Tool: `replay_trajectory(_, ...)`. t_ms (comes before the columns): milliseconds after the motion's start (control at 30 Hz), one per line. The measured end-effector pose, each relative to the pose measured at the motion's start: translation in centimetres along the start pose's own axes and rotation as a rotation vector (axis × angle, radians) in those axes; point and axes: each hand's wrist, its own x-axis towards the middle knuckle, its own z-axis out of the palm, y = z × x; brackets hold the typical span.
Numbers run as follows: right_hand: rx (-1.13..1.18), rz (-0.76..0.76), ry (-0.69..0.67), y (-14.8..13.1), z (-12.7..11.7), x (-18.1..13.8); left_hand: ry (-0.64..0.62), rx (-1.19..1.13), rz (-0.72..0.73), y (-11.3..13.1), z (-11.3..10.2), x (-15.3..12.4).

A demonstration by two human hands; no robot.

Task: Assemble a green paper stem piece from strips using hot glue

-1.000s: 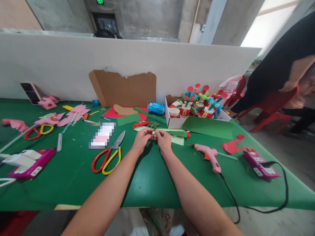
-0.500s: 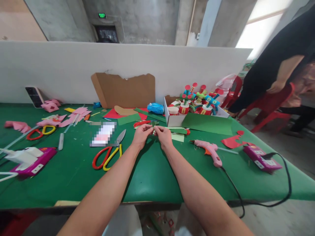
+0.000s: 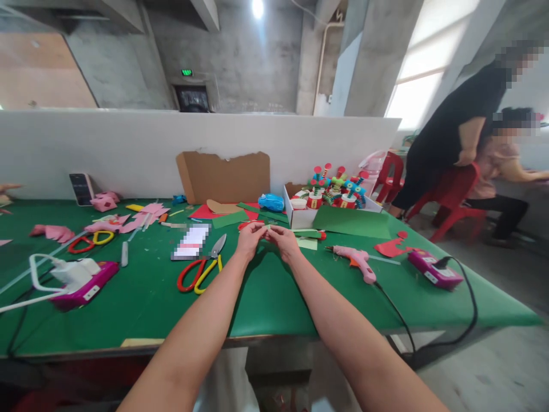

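Observation:
Over the middle of the green table (image 3: pixel 274 303), my left hand (image 3: pixel 250 240) and my right hand (image 3: pixel 283 241) meet fingertip to fingertip. Both pinch a small folded green paper strip (image 3: pixel 269 226), mostly hidden by the fingers. Just behind them lie red-handled scissors, partly covered, and dark and light green paper strips (image 3: pixel 307 243). Large scissors (image 3: pixel 207 266) with red and yellow handles rest left of my left forearm. A pink glue gun (image 3: pixel 357 259) lies to the right of my right hand.
A white box (image 3: pixel 297 218) holds several red, blue and green paper figures. Purple power strips (image 3: pixel 434 270) with cables sit at both sides. Pink paper pieces (image 3: pixel 54 232) and a phone (image 3: pixel 81 189) are at left. Two people are near red chairs (image 3: pixel 461 197) at right.
The camera view has tilted up, so the table sits lower and more wall shows. My hands keep pinching the green paper; less of its folded dark part shows now.

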Motion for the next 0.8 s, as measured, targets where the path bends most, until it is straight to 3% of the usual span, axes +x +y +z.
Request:
replay_trajectory(233,-0.051,-0.070,0.175,0.9,-0.6,-0.6,-0.082,0.116,-0.025,0.3,0.0,-0.6)
replay_trajectory(400,-0.240,-0.184,0.148,0.6,-1.5,-0.2,-0.122,0.097,-0.032,0.2,0.2,-0.9)
replay_trajectory(533,-0.324,-0.233,0.123,0.1,-1.4,-0.3,-0.075,0.114,-0.005,0.1,0.2,-0.7)
replay_trajectory(800,-0.144,-0.113,0.076,-0.2,-1.2,-0.9,-0.045,0.188,0.024,0.5,0.1,-0.9)
